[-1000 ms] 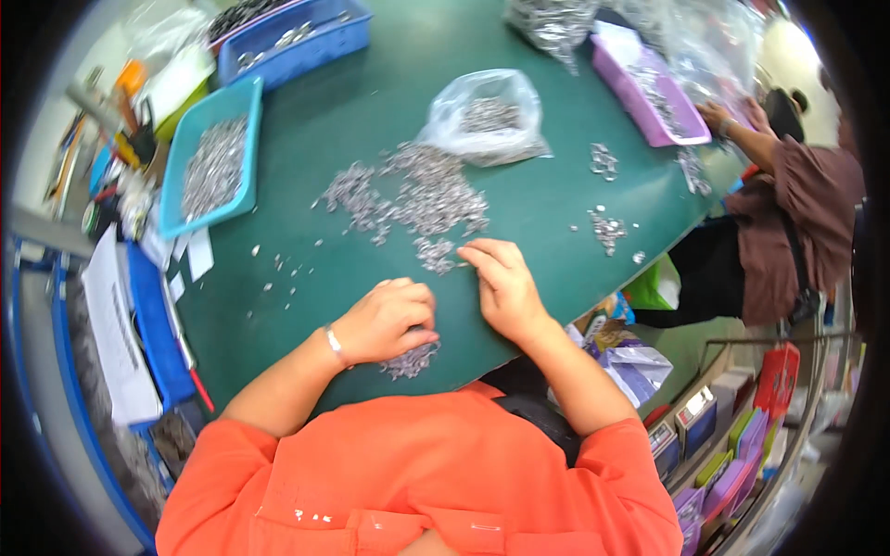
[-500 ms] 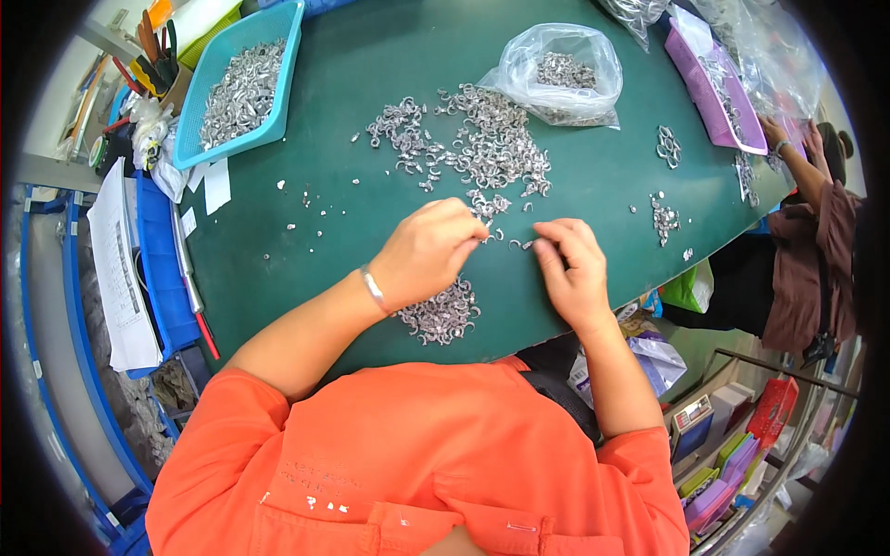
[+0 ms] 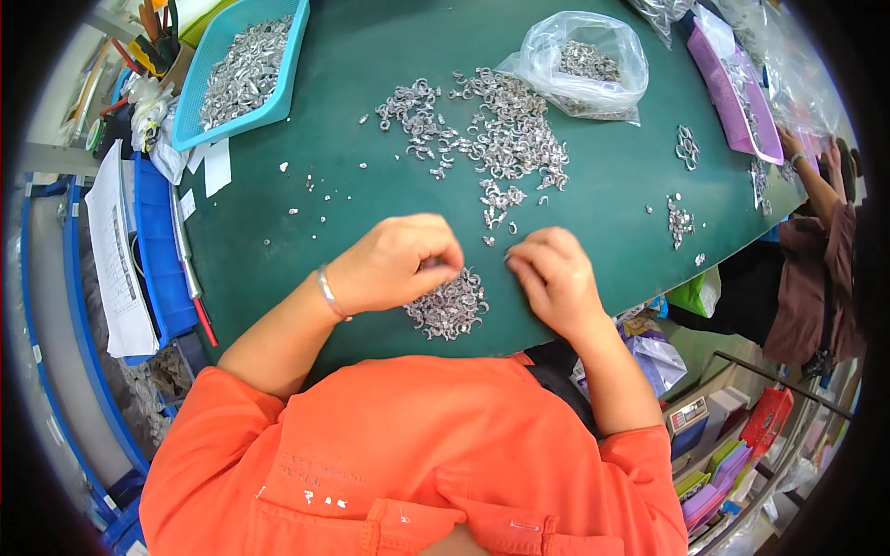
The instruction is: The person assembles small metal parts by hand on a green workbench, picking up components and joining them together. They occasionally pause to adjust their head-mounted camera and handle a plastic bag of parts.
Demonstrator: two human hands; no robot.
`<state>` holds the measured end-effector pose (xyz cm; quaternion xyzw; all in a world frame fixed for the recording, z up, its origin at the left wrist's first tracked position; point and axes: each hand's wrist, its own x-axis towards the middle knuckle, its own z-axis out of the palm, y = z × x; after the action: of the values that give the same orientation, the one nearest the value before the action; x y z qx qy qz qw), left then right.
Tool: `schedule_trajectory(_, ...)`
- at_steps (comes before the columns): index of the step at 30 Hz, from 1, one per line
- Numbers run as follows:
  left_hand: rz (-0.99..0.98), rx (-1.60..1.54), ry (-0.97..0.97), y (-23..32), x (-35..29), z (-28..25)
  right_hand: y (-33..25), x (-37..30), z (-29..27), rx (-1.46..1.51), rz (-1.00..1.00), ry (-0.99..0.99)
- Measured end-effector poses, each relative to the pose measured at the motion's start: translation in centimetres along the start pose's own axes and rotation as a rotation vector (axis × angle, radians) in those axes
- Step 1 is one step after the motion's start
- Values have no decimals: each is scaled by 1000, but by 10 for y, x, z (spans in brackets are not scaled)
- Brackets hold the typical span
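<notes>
My left hand (image 3: 397, 265) is curled, thumb against fingers, at the upper left edge of a near pile of small silvery curved metal pieces (image 3: 449, 306). Whatever it may hold is hidden. To the right of that pile, my right hand (image 3: 556, 283) has thumb and fingertips pinched together. A tiny dark bit shows at its tips, too small to name. Just beyond the hands, a few loose pieces (image 3: 501, 202) trail from a larger heap of similar curved pieces (image 3: 519, 134) on the green table (image 3: 352, 56).
A blue basket of metal parts (image 3: 295, 69) stands at far left. Beyond the heap sits a clear plastic bag (image 3: 547, 51) with more pieces. A purple basket (image 3: 705, 74) lies at far right, near another person's arm (image 3: 816, 176). Small clusters (image 3: 680, 222) lie on the right.
My left hand has drawn back leftward, from the loose pieces to the near pile. My right hand has shifted slightly nearer me. The view has tilted a little.
</notes>
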<state>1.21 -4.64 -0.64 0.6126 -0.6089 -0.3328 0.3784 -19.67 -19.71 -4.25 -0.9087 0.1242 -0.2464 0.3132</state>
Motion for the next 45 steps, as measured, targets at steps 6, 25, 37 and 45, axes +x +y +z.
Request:
schedule_trajectory(6, 102, 110, 98, -7, 5, 10, -1, 18, 10, -132, 5, 114)
schedule_trajectory(25, 105, 63, 312, -6, 17, 32, -20, 16, 22, 210, 93, 117)
schedule_trajectory(37, -16, -65, 305, -1, 11, 23, 75, -18, -70, -495, 253, 569)
schedule_trajectory(45, 107, 193, 344, -16, 18, 14, 87, -19, -84, -634, 203, 548)
